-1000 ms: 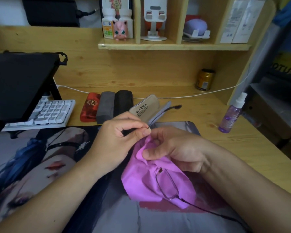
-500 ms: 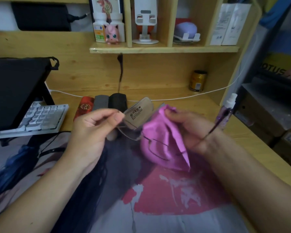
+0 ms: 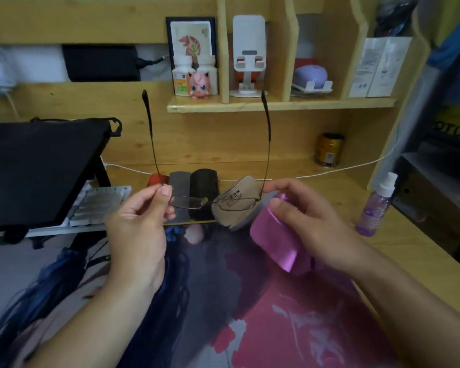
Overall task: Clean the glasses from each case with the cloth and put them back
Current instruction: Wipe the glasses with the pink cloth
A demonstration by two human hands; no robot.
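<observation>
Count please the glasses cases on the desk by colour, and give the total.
Red case: 1
Grey case: 1
Black case: 1
Beige case, open: 1
Total: 4

A home study corner: a pine desk (image 3: 398, 235) with a built-in shelf (image 3: 276, 104) holding a pink toy figure (image 3: 199, 85), pill bottles (image 3: 182, 75) and a white phone stand (image 3: 248, 57). A printed desk mat (image 3: 250, 314), a keyboard (image 3: 101, 205) and a raised laptop (image 3: 37, 166) sit below.
</observation>
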